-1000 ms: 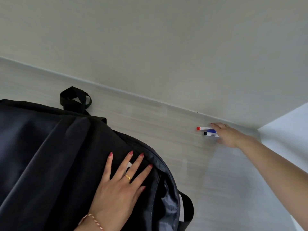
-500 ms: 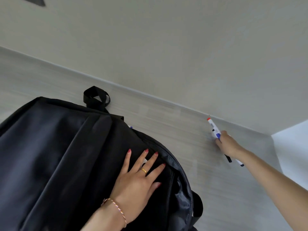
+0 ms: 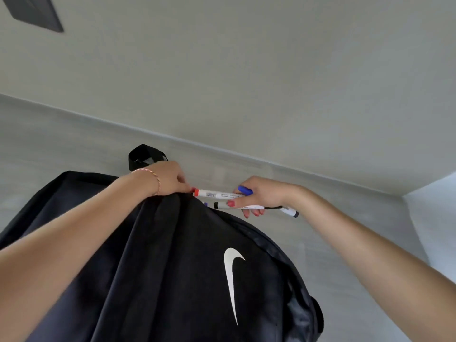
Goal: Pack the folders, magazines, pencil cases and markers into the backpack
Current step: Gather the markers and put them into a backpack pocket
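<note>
Landmark: black backpack [image 3: 172, 267], lying on the pale wood-grain bench [image 3: 74, 144] and filling the lower middle of the view.
Branding: a white swoosh logo [image 3: 233, 275] on the backpack's front panel; no lettering with it.
Marker writing: the red-capped marker [image 3: 212, 194] has a white barrel with a barcode and small print, too small to read.
Markers: a bunch of markers [image 3: 246, 206] held just past the backpack's upper edge, lying roughly level; a red cap points toward the backpack, a blue cap [image 3: 245, 190] shows above the knuckles, and a black-ended one [image 3: 290, 211] sticks out on the far side of the hand.
Right hand [image 3: 264, 195]: reaches in from the right of the backpack, forearm stretched, fingers [image 3: 249, 213] wrapped and clamped around the markers.
Left hand [image 3: 167, 178]: crosses over the backpack to its upper edge, wrist with a thin bracelet [image 3: 153, 176]; fingers pinched together on the fabric there, next to the red cap.
Carry loop [image 3: 143, 154]: black strap standing behind the left hand at the backpack's top.
Wall [image 3: 246, 70]: plain pale surface beyond the backpack, with a dark panel [image 3: 37, 13] at the upper left.
</note>
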